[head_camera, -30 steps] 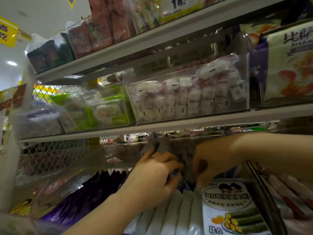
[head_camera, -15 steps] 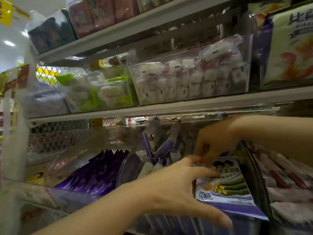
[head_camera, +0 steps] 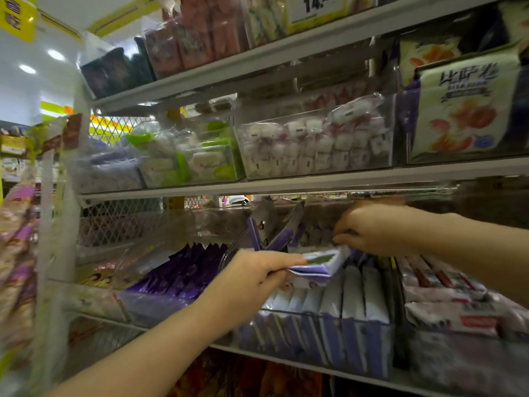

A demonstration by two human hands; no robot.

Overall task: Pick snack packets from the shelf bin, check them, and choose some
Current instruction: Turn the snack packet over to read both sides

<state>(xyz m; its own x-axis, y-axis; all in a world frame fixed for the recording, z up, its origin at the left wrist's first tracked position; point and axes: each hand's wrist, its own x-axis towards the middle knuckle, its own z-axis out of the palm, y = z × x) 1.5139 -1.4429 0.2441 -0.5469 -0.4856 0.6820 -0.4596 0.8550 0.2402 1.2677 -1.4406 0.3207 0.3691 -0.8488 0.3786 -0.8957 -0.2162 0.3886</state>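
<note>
One packet [head_camera: 317, 265] is out of the bin [head_camera: 329, 314]: your left grip [head_camera: 257, 275] pinches it. Right grip [head_camera: 375, 227] reaches in, hold unreadable. Checking and choosing remain.

Three grey shelf boards are running across the rack. The top shelf [head_camera: 257, 63] is carrying dark packs [head_camera: 114, 73] and reddish packs [head_camera: 197, 38], with a price tag [head_camera: 315, 7] showing farther right. The middle shelf [head_camera: 315, 182] is holding clear bins side by side: pale purple packs [head_camera: 108, 170], green-and-white packs [head_camera: 197, 160], white-and-red sweets [head_camera: 315, 149], then a large printed bag [head_camera: 463, 110]. The lower shelf [head_camera: 286, 359] is bearing dark purple packets [head_camera: 177, 276], a clear bin [head_camera: 315, 339] of upright white-and-purple snack packets [head_camera: 355, 293], and red-and-white packs [head_camera: 446, 310].
</note>
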